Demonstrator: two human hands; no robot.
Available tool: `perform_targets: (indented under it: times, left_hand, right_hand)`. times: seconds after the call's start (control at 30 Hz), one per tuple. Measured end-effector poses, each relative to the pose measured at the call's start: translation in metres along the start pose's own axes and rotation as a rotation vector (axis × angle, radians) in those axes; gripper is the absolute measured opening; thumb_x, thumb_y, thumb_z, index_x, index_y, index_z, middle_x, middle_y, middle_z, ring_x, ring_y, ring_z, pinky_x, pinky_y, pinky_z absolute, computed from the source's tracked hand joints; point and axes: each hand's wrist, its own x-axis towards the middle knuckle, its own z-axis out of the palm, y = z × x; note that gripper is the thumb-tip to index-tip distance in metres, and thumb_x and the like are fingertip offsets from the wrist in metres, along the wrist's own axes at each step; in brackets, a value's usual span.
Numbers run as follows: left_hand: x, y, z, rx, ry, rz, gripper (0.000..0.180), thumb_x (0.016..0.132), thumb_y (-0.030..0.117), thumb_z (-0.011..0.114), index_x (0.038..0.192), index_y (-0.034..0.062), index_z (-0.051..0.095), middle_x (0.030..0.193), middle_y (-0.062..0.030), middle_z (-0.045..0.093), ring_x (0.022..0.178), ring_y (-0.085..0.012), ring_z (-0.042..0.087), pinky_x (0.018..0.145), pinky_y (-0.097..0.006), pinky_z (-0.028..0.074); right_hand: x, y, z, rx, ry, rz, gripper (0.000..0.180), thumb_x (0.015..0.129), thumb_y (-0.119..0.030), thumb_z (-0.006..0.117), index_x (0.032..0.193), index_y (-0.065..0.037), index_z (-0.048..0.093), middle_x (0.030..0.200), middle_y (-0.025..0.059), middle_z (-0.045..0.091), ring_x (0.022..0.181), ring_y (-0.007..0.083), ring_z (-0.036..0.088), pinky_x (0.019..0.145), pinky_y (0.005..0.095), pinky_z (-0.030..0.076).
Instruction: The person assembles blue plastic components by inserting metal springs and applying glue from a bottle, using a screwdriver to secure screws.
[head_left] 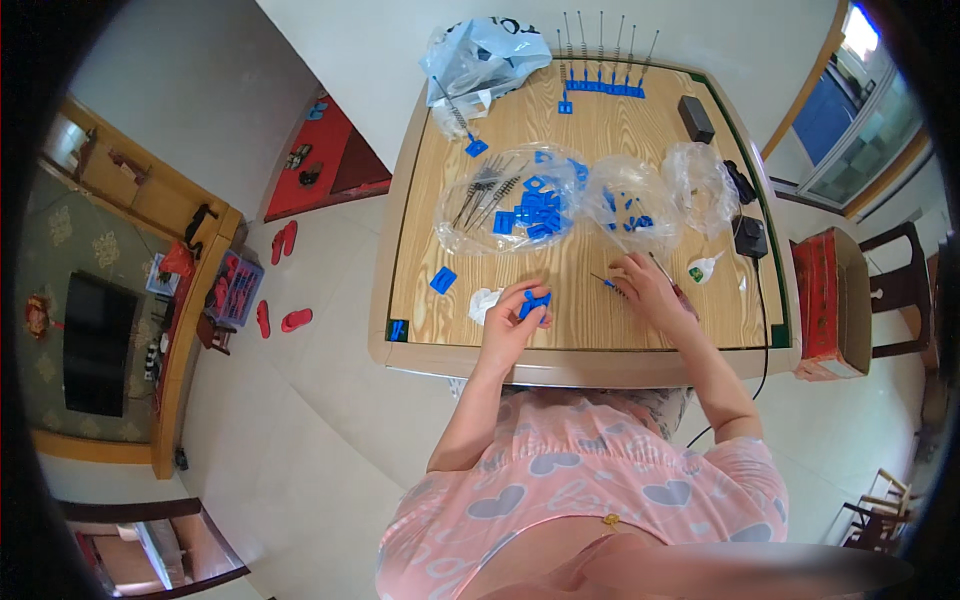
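Observation:
My left hand [508,325] is closed on a small blue plastic piece [535,304] near the front of the table. A crumpled white tissue or wrapper [482,303] lies beside that hand. My right hand [648,288] rests low over the wood with curled fingers. A thin rod with a dark spring and a blue part [608,286] shows at its fingertips; whether they grip it is hard to see. Something slim and reddish [684,297] shows along the palm, mostly hidden. To the left lies a loose blue square piece [441,280].
Clear plastic bags hold spring rods [488,195], blue pieces [540,212] and small blue parts [630,213]. Farther back, several spring rods stand in blue bases [605,88]. A black box [696,119], a black adapter [750,237] with a cord, and a white bottle [704,268] are at right.

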Motion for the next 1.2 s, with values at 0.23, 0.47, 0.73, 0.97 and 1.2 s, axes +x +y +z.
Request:
perform_targets:
  times: [0.23, 0.47, 0.73, 0.97, 1.2]
  left_hand:
    - [-0.004, 0.007, -0.010, -0.029, 0.021, 0.005, 0.025, 0.086, -0.004, 0.057, 0.110, -0.0018, 0.061, 0.127, -0.0077, 0.049, 0.105, -0.0167, 0.056, 0.080, -0.030, 0.056]
    - [-0.004, 0.011, -0.013, 0.024, 0.021, 0.004, 0.026, 0.085, -0.004, 0.057, 0.111, -0.0007, 0.062, 0.127, -0.0077, 0.049, 0.105, -0.0157, 0.056, 0.079, -0.028, 0.056]
    - [-0.001, 0.013, -0.008, 0.007, 0.012, 0.051, 0.028, 0.084, -0.007, 0.057, 0.110, -0.0001, 0.062, 0.127, -0.0093, 0.048, 0.094, -0.0158, 0.062, 0.073, -0.025, 0.056]
    - [-0.003, 0.011, -0.008, 0.031, 0.016, 0.065, 0.027, 0.084, -0.007, 0.057, 0.110, -0.0006, 0.062, 0.127, -0.0098, 0.048, 0.089, -0.0154, 0.063, 0.070, -0.024, 0.055]
    - [-0.001, 0.010, -0.007, 0.052, 0.008, 0.081, 0.026, 0.083, -0.006, 0.058, 0.108, -0.0011, 0.062, 0.127, -0.0097, 0.048, 0.086, -0.0147, 0.064, 0.070, -0.024, 0.055]
  right_hand:
    - [0.013, 0.011, 0.029, -0.169, -0.173, -0.019, 0.021, 0.081, -0.012, 0.060, 0.101, -0.008, 0.056, 0.094, 0.0137, 0.056, 0.088, 0.0341, 0.056, 0.076, 0.0432, 0.046]
    - [0.025, -0.097, -0.023, 0.081, 0.083, -0.264, 0.018, 0.076, -0.007, 0.065, 0.094, -0.007, 0.062, 0.085, 0.0107, 0.056, 0.080, 0.0312, 0.058, 0.066, 0.0401, 0.047]
    - [0.039, -0.122, -0.028, -0.052, 0.091, -0.537, 0.029, 0.075, -0.007, 0.064, 0.102, -0.016, 0.064, 0.086, 0.0035, 0.054, 0.083, 0.0215, 0.055, 0.075, 0.0351, 0.040]
    - [0.039, -0.126, -0.028, -0.050, 0.108, -0.580, 0.026, 0.074, -0.006, 0.067, 0.099, -0.015, 0.065, 0.086, 0.0029, 0.053, 0.079, 0.0210, 0.055, 0.072, 0.0353, 0.040]
    - [0.040, -0.124, -0.026, -0.042, 0.117, -0.577, 0.028, 0.074, -0.006, 0.067, 0.100, -0.017, 0.066, 0.085, 0.0026, 0.052, 0.080, 0.0209, 0.054, 0.074, 0.0355, 0.041]
